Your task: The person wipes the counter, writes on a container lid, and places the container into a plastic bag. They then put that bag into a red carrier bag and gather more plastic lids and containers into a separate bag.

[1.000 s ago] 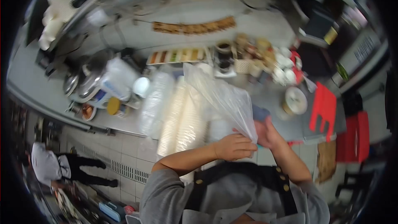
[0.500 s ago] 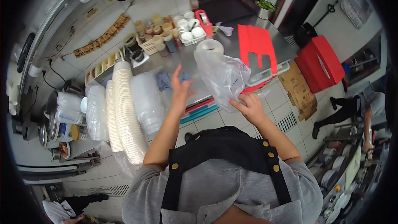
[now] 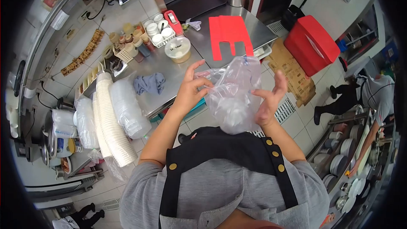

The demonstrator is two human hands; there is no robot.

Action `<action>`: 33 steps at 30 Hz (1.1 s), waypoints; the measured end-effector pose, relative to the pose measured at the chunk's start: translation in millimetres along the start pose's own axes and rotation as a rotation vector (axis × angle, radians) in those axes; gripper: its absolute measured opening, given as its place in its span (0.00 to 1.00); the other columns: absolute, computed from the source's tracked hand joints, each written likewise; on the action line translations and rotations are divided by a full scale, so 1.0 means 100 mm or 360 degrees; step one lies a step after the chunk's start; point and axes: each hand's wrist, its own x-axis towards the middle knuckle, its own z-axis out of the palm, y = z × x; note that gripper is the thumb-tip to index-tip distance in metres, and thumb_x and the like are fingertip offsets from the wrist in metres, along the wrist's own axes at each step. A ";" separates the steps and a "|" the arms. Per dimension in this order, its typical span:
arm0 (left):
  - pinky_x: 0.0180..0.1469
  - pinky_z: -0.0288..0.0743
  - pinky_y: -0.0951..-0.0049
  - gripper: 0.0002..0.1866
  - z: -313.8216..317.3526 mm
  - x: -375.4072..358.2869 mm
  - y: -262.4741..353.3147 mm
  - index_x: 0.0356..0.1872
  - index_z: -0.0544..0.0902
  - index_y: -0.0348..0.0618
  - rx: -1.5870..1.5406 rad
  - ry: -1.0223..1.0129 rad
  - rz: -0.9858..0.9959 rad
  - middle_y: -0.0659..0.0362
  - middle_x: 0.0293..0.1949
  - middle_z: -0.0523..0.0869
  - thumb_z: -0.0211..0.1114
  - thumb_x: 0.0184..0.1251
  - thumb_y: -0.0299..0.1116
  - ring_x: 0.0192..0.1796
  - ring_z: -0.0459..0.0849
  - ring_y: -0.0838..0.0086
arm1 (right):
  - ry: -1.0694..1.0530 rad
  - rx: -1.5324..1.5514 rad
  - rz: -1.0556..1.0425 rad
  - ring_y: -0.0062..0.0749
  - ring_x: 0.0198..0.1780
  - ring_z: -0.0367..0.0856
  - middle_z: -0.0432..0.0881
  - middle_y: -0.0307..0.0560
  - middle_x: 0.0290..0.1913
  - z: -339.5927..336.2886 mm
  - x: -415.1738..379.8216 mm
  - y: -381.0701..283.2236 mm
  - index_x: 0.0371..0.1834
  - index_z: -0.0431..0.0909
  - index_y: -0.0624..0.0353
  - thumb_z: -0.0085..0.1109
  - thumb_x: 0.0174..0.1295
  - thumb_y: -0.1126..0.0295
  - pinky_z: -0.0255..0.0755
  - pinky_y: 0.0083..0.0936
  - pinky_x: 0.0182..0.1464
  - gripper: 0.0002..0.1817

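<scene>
A clear plastic bag hangs puffed out between my hands, in front of the counter edge and close to my apron. On its left side, my left hand pinches a gathered edge of the plastic between thumb and fingers. My right hand is at the bag's right side, fingers apart, thumb tip against the plastic. Beyond my left hand, a round lidded tub with dark writing on its lid stands on the steel counter. A red plastic carrier bag lies flat on the counter past the clear bag.
Stacked paper cups and plastic-wrapped clear containers line the left, near a grey-blue cloth. Sauce bottles and a basket of white cups stand behind. A red bin and a person are right.
The clear bag has come off the tub towards me, leaving the tub uncovered. My left hand has gone from empty and spread to pinching the bag; my right fingers have opened. The view has shifted.
</scene>
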 end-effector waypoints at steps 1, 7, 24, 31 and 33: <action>0.57 0.81 0.65 0.12 0.04 -0.01 0.02 0.34 0.88 0.42 0.0016 -0.0036 0.0020 0.51 0.71 0.66 0.75 0.47 0.16 0.61 0.83 0.63 | 0.0002 -0.0010 0.0003 0.59 0.72 0.58 0.61 0.66 0.71 -0.09 0.13 -0.05 0.40 0.84 0.56 0.50 0.62 0.33 0.50 0.48 0.73 0.34; 0.57 0.82 0.65 0.10 0.19 0.03 0.24 0.32 0.87 0.40 0.0297 -0.0225 0.0257 0.49 0.73 0.65 0.74 0.48 0.16 0.63 0.82 0.61 | -0.0798 -0.0487 0.0344 0.44 0.67 0.73 0.81 0.46 0.60 -0.18 0.91 -0.15 0.41 0.82 0.56 0.70 0.54 0.69 0.53 0.56 0.73 0.12; 0.59 0.76 0.57 0.14 0.47 -0.33 0.10 0.32 0.83 0.43 0.0552 -0.0377 0.0108 0.49 0.73 0.67 0.76 0.57 0.41 0.68 0.71 0.49 | -0.1879 -0.0270 0.0881 0.51 0.38 0.86 0.85 0.58 0.33 0.58 -0.32 1.36 0.39 0.77 0.63 0.61 0.56 0.72 0.76 0.43 0.41 0.09; 0.44 0.78 0.59 0.11 0.66 -0.23 0.09 0.35 0.78 0.44 0.0522 0.0385 -0.0392 0.54 0.51 0.80 0.72 0.60 0.33 0.45 0.84 0.58 | -0.1026 -0.0573 0.0050 0.43 0.42 0.82 0.82 0.44 0.36 0.57 0.04 0.22 0.46 0.75 0.55 0.64 0.54 0.72 0.70 0.42 0.49 0.15; 0.42 0.77 0.59 0.09 0.64 -0.19 -0.05 0.36 0.78 0.43 0.0586 0.0349 -0.0307 0.54 0.45 0.80 0.70 0.60 0.30 0.42 0.83 0.57 | -0.1034 -0.0508 -0.0099 0.38 0.43 0.81 0.81 0.41 0.38 0.44 -0.04 0.08 0.48 0.74 0.54 0.65 0.52 0.73 0.66 0.40 0.52 0.19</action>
